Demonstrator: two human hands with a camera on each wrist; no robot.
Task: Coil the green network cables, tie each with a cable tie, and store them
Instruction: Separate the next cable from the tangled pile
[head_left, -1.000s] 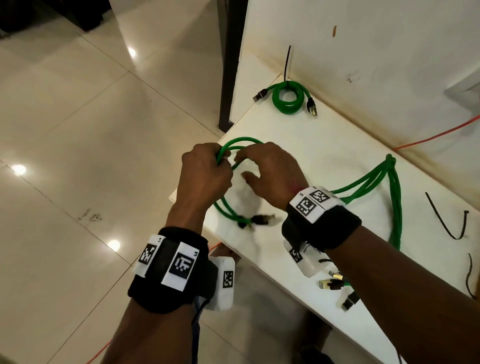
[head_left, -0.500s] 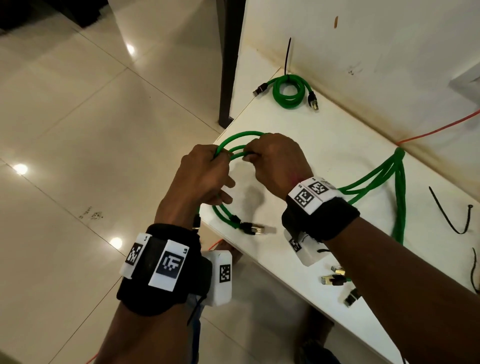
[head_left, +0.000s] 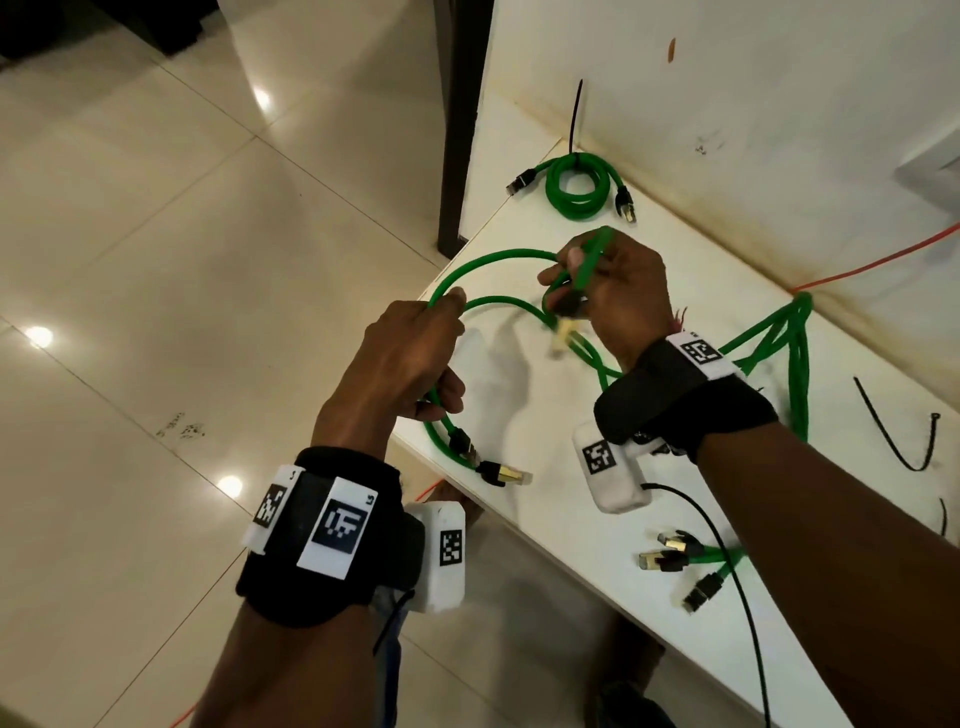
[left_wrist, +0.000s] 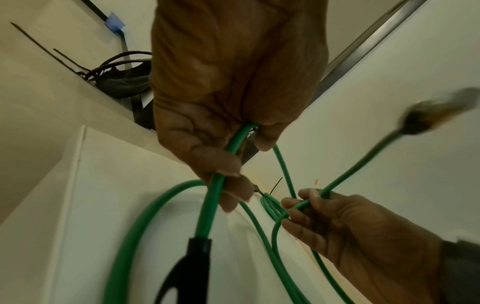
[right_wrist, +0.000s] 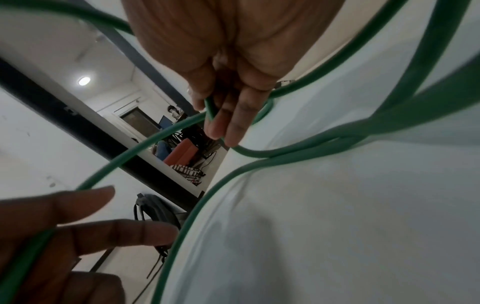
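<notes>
White tabletop (head_left: 519, 519) by the wall, and the green network cable (head_left: 493, 254) hangs just above it: left hand (head_left: 410, 353) clenches the gathered loops to keep them round, right hand (head_left: 613, 291) pinches the free end, likely feeding another turn; one tied coil (head_left: 576, 182) waits in the far corner.

My hands apart now vs 1 s ago: right hand (head_left: 618, 291) moved up/right toward wall, lifting plug end (head_left: 566, 325) off table (head_left: 519, 519). Loop of green cable (head_left: 493, 255) wider. Left hand (head_left: 410, 353) lower, nearer table edge.
</notes>
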